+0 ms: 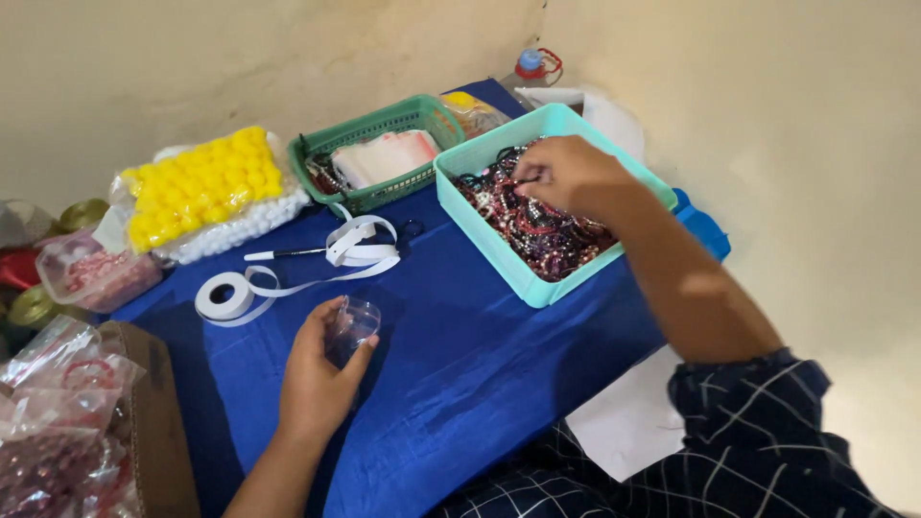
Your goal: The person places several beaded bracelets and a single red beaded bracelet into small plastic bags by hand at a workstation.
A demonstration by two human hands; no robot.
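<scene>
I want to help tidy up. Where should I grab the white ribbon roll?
Grip the white ribbon roll by its round outer rim, hand coming from above. It lies flat on the blue cloth, hole up, and its loose tail trails right towards the scissors.

Plain cream plastered walls (240, 48) meeting in a corner, above a low surface draped in shiny blue cloth (460, 364); pale floor (863, 288) right of the cloth.

Rectangular plastic basket (480, 158), mint green; woven plastic basket (369, 129), darker green; table cloth (480, 355), royal blue; bagged round pieces (197, 187), bright yellow; ribbon roll (225, 295), white; shirt sleeve (758, 432), navy with white checks.
</scene>
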